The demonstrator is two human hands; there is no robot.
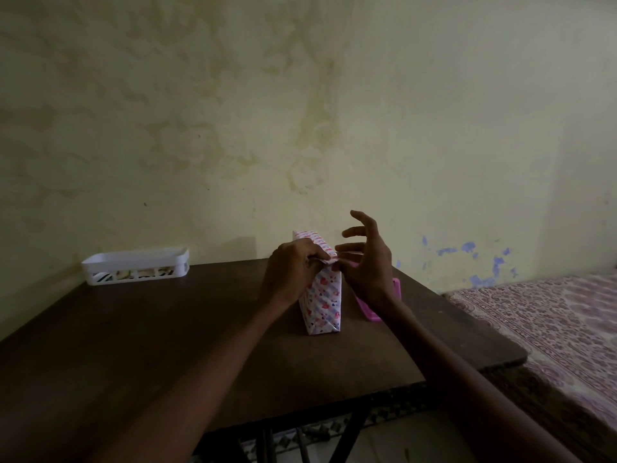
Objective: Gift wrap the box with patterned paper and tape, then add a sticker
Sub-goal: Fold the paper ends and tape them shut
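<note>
pinching top fold of wrapped box (322, 295) with left hand (290, 272) | splaying right hand (367, 269) wide, thumb just touching paper | standing it on edge on table (167, 329) | guessing light, stiff, slick paper; gripping flat sides probably safest

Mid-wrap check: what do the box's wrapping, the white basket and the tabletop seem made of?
Wrapping: thin printed paper, crisp folds. White basket: likely moulded plastic, matte; even walls with cut-out slots. Tabletop: dark brown wood or laminate, dull finish; dim light leaves it open.
</note>
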